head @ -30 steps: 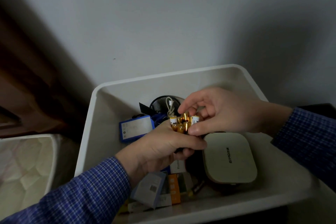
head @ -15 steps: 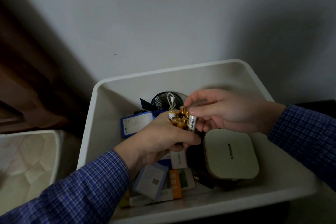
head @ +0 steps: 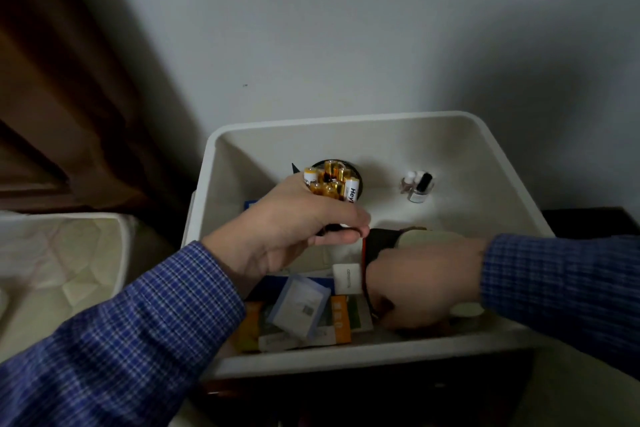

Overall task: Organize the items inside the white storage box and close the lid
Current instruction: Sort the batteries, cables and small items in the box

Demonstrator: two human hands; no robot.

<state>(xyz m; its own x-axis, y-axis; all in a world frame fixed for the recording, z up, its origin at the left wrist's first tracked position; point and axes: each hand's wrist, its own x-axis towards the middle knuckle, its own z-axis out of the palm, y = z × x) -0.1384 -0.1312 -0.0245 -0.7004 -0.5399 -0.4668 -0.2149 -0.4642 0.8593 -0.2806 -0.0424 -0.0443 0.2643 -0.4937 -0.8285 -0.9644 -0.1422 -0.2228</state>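
While the left hand [head: 287, 236] holds a bunch of batteries [head: 329, 184] up over the box [head: 346, 121], its fingers are curled tight round their lower halves. Batteries are hard, smooth and a bit heavy, so I think they could slip out one by one; gripping the whole bunch round its middle seems safest. The arm reaches in from the left, tops of the batteries pointing up. The right hand [head: 419, 284] is low in the front of the box, knuckles up, among a red cord [head: 363, 263] and small packs [head: 301, 305]. Its fingers are hidden, so I cannot tell if it holds anything. Little bottles [head: 417, 185] stand near the back. No lid shows.
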